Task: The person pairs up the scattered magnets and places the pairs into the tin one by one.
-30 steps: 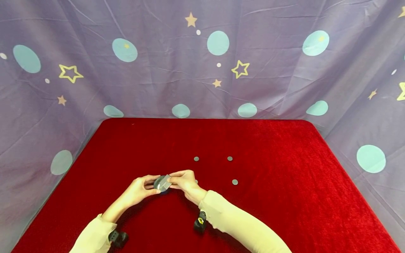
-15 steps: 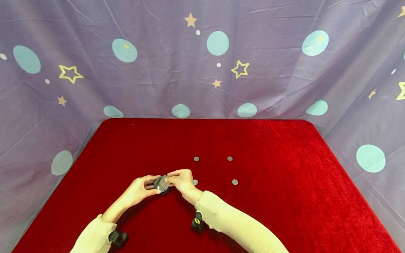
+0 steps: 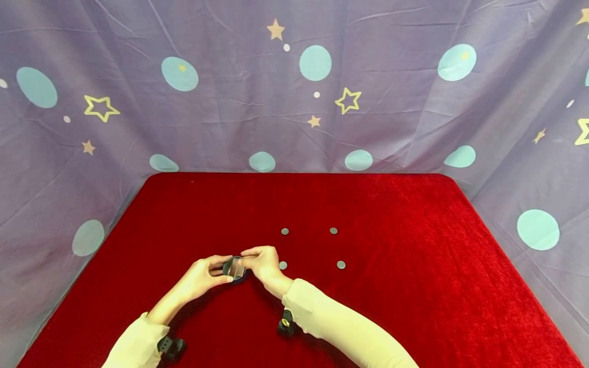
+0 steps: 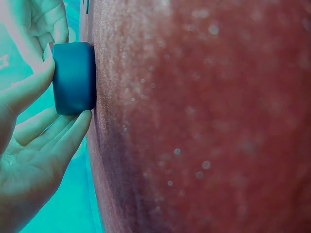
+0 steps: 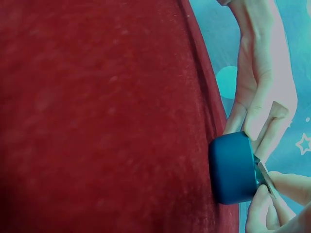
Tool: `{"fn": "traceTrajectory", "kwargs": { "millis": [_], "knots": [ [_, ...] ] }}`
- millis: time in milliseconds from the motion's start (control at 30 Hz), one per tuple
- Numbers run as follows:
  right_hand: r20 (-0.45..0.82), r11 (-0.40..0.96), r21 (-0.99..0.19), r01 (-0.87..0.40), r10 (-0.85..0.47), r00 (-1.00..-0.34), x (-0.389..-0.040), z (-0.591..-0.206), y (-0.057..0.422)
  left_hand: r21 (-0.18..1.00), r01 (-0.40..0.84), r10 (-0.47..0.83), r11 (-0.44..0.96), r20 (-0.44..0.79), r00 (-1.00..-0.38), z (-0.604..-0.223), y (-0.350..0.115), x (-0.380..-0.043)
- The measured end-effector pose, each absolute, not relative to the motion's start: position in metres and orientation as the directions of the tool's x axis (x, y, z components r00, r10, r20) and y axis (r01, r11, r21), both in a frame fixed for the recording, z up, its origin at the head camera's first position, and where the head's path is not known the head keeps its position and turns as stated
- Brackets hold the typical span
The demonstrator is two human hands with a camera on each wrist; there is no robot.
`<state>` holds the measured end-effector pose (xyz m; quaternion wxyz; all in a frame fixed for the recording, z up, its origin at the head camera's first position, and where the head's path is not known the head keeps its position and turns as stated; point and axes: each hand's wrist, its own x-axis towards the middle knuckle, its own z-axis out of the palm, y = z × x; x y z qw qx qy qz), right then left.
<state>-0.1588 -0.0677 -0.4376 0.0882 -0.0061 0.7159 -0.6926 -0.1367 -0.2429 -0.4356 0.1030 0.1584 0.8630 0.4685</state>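
A squat, round, dark blue container (image 5: 232, 167) stands on the red cloth, left of the table's middle in the head view. My left hand (image 3: 202, 277) grips its side, with the thumb near the upper rim and fingers low on the wall, as the left wrist view shows. My right hand (image 3: 266, 266) pinches a thin, flat, greyish rectangular piece (image 5: 268, 180) between thumb and fingers. That piece is tilted at the container's top; whether it goes inside cannot be made out. From above, the top looks grey and glassy, partly covered by the piece and fingers.
Several small flat grey discs lie apart on the red cloth (image 3: 414, 245) to the right, one of them (image 3: 282, 265) close beside the right wrist and another (image 3: 341, 265) farther right. A purple patterned curtain (image 3: 294, 133) stands behind the table and along its sides.
My right hand has shifted slightly left, uncovering more of the nearest disc. The flat piece has turned and sits lower over the container's top. My left hand keeps its place.
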Motion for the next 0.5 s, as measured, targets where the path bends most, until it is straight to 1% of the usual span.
{"fn": "traceTrajectory", "kwargs": {
  "millis": [267, 500],
  "knots": [
    [-0.051, 0.121, -0.992, 0.036, -0.123, -0.991, -0.1580, -0.4390, -0.0645, 0.824, 0.200, 0.371, 0.530, -0.013, -0.928, -0.4368, -0.2424, -0.1379],
    [-0.083, 0.152, -0.986, 0.061, -0.143, -0.986, -0.1606, -0.4429, -0.0612, 0.822, 0.204, 0.355, 0.532, 0.001, -0.935, -0.4357, -0.2404, -0.1384]
  ]
}}
